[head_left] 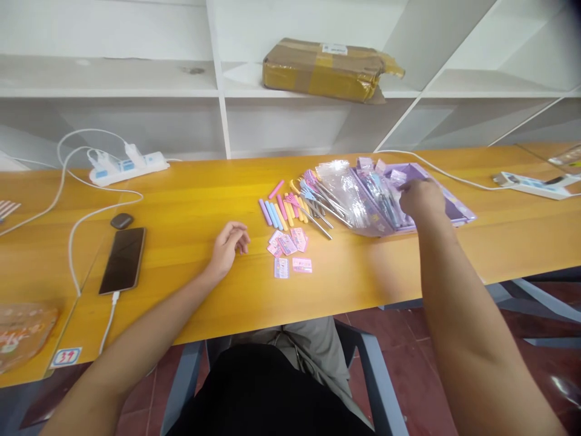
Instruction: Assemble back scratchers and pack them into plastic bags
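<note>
Two cards (281,268) outside their pile (287,244), centre; one purple tray (460,210), right; one phone (121,260), left; two power strips (129,172); one carton (313,68), top.

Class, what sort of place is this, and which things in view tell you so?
Probably a shared workroom: a long wooden table with a number label, a power strip, and white shelves behind.

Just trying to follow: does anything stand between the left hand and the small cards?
Nothing visible does: only wooden tabletop separates the left hand from the small cards. The coloured sticks lie behind the cards, off that path.
</note>
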The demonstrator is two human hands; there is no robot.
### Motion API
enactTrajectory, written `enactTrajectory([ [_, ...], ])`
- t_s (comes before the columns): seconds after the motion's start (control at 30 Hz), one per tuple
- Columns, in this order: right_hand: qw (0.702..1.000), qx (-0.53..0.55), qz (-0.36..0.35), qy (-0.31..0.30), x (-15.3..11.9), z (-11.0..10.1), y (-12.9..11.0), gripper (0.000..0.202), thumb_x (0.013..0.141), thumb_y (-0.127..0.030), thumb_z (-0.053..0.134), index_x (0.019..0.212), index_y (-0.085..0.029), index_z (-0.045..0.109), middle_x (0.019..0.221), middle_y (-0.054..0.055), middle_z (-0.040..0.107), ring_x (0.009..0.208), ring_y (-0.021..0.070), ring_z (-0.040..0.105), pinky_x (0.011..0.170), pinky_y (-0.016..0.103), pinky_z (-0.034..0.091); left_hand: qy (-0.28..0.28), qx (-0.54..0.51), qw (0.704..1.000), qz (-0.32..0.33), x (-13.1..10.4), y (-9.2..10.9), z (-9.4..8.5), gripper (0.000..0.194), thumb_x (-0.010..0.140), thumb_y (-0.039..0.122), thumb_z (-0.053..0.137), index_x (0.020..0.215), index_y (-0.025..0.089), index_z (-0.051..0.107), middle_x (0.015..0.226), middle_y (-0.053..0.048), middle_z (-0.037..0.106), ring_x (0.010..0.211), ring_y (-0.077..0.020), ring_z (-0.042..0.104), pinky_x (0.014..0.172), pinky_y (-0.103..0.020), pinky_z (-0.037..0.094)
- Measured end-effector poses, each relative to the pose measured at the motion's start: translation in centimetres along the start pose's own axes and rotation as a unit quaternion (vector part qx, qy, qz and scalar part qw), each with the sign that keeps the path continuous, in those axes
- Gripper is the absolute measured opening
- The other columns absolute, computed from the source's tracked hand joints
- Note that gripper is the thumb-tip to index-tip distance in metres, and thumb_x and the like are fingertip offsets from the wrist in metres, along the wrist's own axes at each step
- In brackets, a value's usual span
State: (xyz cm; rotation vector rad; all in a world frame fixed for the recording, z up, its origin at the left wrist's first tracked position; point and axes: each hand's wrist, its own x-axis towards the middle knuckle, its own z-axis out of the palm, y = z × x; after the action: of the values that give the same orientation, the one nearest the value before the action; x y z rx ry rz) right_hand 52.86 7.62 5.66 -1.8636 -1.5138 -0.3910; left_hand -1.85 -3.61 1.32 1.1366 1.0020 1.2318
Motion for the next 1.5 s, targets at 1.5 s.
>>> enactTrajectory([
  [1.5,0.943,-0.052,-0.093,-0.316,-12.9,4.8,-27.5,0.038,0.111,-0.045,0.047,0.119,-0.017,0.071,0.106,0.022,0.081,0.096,0.0343,0.076,0.079,0.037,0.049,-0.067,0.122,0.99,-0.014,-0.7,0.0,0.3,0.004,0.088,0.024,0.063,0.086,0.021,0.067,0.07,0.002,0.065,0.057,-0.0121,0.056,0.056,-0.025,0.043],
])
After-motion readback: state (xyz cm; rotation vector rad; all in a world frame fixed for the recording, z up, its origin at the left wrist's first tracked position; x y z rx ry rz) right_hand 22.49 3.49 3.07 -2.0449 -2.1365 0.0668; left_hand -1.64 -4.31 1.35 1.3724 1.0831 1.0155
